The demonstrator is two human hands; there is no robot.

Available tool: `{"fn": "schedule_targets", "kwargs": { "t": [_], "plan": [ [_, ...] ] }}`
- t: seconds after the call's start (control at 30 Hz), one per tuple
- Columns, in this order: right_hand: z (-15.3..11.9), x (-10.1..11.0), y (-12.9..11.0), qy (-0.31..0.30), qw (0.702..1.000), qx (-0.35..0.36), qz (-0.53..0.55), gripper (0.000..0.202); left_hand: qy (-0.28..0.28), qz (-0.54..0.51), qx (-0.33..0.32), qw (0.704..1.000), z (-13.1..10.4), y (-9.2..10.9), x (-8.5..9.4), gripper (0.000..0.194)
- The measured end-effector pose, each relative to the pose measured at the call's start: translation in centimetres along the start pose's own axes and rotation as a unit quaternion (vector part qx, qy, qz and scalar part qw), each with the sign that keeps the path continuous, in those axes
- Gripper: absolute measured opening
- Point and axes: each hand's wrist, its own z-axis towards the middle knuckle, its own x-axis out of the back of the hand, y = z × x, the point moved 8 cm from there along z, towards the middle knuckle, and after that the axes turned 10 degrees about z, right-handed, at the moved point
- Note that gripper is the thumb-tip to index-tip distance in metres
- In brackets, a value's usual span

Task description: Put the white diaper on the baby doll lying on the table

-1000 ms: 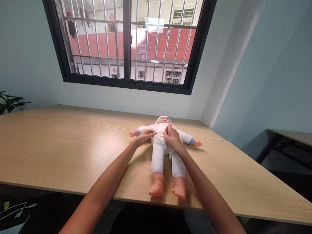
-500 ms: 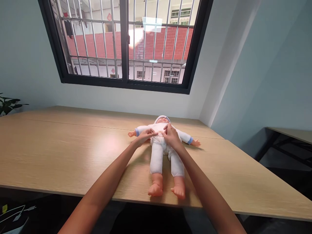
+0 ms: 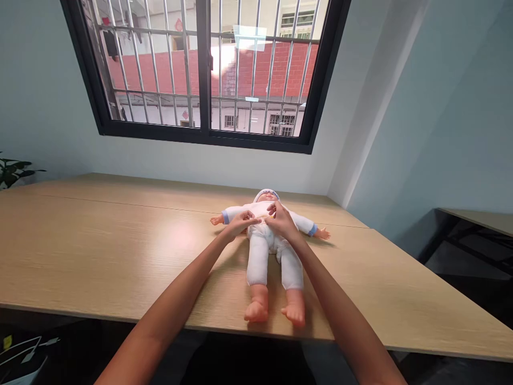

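A baby doll [image 3: 257, 262] in white clothes with blue cuffs and a white cap lies on its back on the wooden table [image 3: 120, 240], its arms spread and its bare feet toward me. Around its hips is a white diaper [image 3: 272, 243]. My left hand [image 3: 242, 221] is at the doll's waist on the left, thumb and fingers pinched together at the diaper's top edge. On the right side of the waist, my right hand [image 3: 281, 220] is closed in a pinch at the same edge. What lies between the fingertips is too small to make out.
Behind the table is a wall with a barred window [image 3: 204, 136]. A plant [image 3: 16, 171] stands at the far left. Cables [image 3: 28, 347] lie below the table's front left edge. Another table [image 3: 476, 219] is at the right.
Both hands stay at the doll's waist, with only a very slight shift of the right fingers. The doll has not visibly moved.
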Motion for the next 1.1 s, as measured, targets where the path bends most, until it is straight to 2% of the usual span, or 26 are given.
{"fn": "schedule_targets", "kwargs": {
  "t": [0.23, 0.43, 0.53, 0.7, 0.87, 0.97, 1.1],
  "plan": [
    [0.1, 1.1, 0.6, 0.016, 0.999, -0.038, 0.024, 0.028, 0.0, -0.005, -0.005, 1.0, -0.1, 0.1, 0.0, 0.039],
    [0.3, 1.1, -1.1, 0.032, 0.996, 0.015, 0.077, 0.023, 0.005, -0.018, 0.013, 1.0, -0.3, 0.4, -0.1, 0.04],
    [0.2, 0.6, -1.4, 0.027, 0.998, 0.036, 0.05, 0.019, 0.007, -0.018, 0.007, 1.0, -0.3, 0.6, -0.1, 0.039],
    [0.3, 0.0, -0.5, 0.009, 0.999, 0.032, 0.007, 0.017, 0.008, -0.03, 0.027, 0.999, -0.4, 0.5, -0.4, 0.034],
    [0.4, 0.5, 0.1, 0.001, 1.0, 0.01, 0.024, 0.02, 0.001, -0.036, 0.025, 0.999, -0.3, 0.4, -0.4, 0.034],
    [0.5, 0.6, -0.1, -0.009, 0.999, 0.01, 0.04, 0.019, -0.001, -0.032, 0.026, 0.999, -0.5, 0.3, -0.3, 0.036],
    [0.5, 0.8, -1.2, -0.006, 0.996, 0.045, 0.072, 0.016, -0.004, -0.026, 0.033, 0.999, -0.6, 0.1, -0.2, 0.038]
  ]
}}
